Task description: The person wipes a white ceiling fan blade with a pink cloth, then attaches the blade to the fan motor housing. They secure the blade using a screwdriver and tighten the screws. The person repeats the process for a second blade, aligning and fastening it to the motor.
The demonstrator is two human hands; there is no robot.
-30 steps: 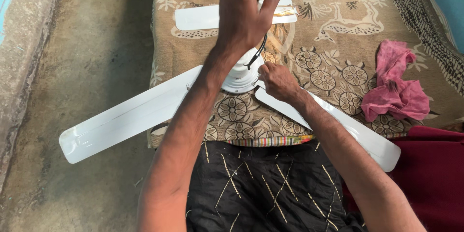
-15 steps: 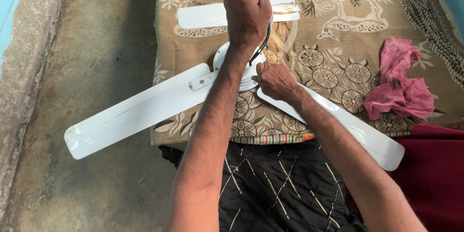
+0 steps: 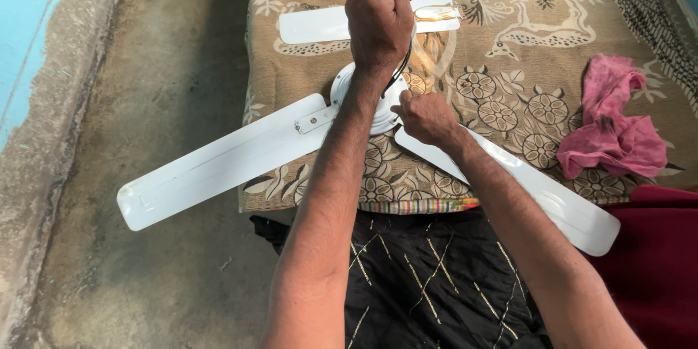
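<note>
A white ceiling fan lies on a brown patterned cloth, its three blades spread out. One blade sticks out past the cloth's edge over the floor. My left hand is raised above the fan's hub, closed on dark wires that run down to the hub. At the right side of the hub rests my right hand, its fingers curled at the root of the right blade. What those fingers hold is hidden.
A crumpled pink rag lies on the cloth at the right. A grey concrete floor spreads to the left, edged by a blue wall. Black fabric with gold streaks and dark red fabric lie near me.
My left hand has lifted the wires higher above the hub. The fan has shifted slightly, so more of the hub and left blade bracket shows. My right hand stays at the hub.
</note>
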